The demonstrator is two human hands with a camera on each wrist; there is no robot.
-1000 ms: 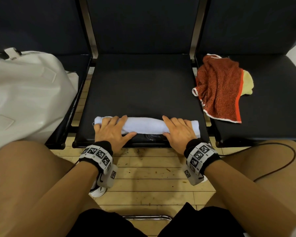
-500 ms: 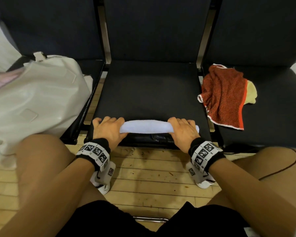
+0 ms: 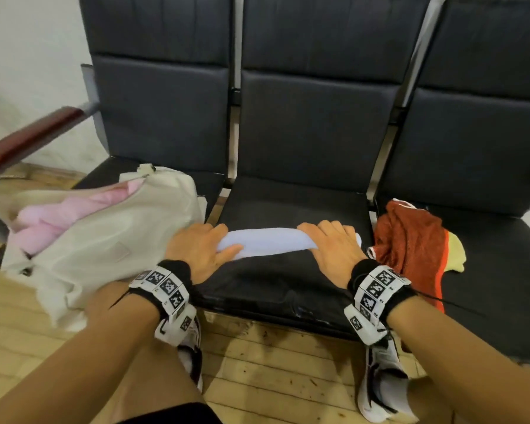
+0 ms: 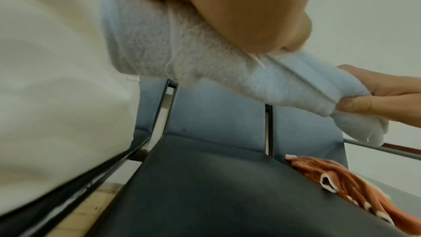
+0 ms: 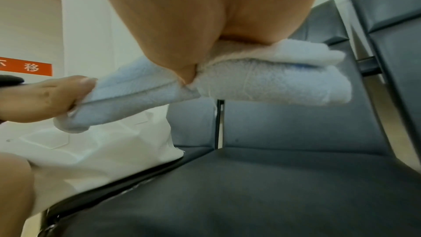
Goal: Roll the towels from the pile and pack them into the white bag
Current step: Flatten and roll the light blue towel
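Black padded seats [image 3: 291,215], three in a row with steel bars between them, fill the far half of the scene; their vinyl is smooth and creased at the near edge. On the left seat slumps the white bag [image 3: 110,252], a soft, wrinkled fabric sack with its mouth gaping to the left, and pink towels [image 3: 46,221] of fluffy terry bulge out of it. On the right seat lies the pile, a crumpled rust-red towel [image 3: 410,243] with an orange and white hem over a pale yellow one [image 3: 455,249].

Held just above the near part of the middle seat is the rolled towel [image 3: 270,241], a pale blue terry cylinder lying left to right, its loose nap and stitched hem clear in the wrist views. The left hand [image 3: 201,250] grips its left end, fingers curled over the top and thumb underneath, with that end touching the side of the bag. The right hand [image 3: 334,249] clasps the right end the same way, thumb pinched against the underside, and a short stub of the roll sticks out past it to the right. Both wrists wear black bands with white checkered marker tiles [image 3: 166,289]. Near the viewer, pale wooden floorboards [image 3: 257,362] and white sneakers [image 3: 380,381] show between bare knees.
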